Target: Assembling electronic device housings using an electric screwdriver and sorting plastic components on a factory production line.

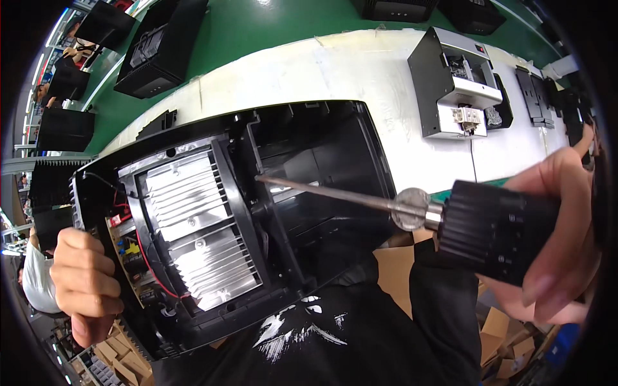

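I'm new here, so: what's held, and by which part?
Right hand: black driver, by its thick body. Left hand: black casing, by its left edge.

text: none legible | black driver chuck (pixel 497 233): small pale marks (pixel 513 219), unreadable

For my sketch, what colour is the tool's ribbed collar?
Black with small pale markings; the ribbed collar shows best in the head view.

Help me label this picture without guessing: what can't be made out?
Head view:
Black-handled steel screwdriver: tip contact, too small to tell; handle's rear, hidden by the right hand.
Open black plastic housing: parts beneath the silver finned metal heat sinks, covered by them.
Left hand: fingertips, hidden by its own curl.
Boxy black case, top centre: cut off by upper edge.
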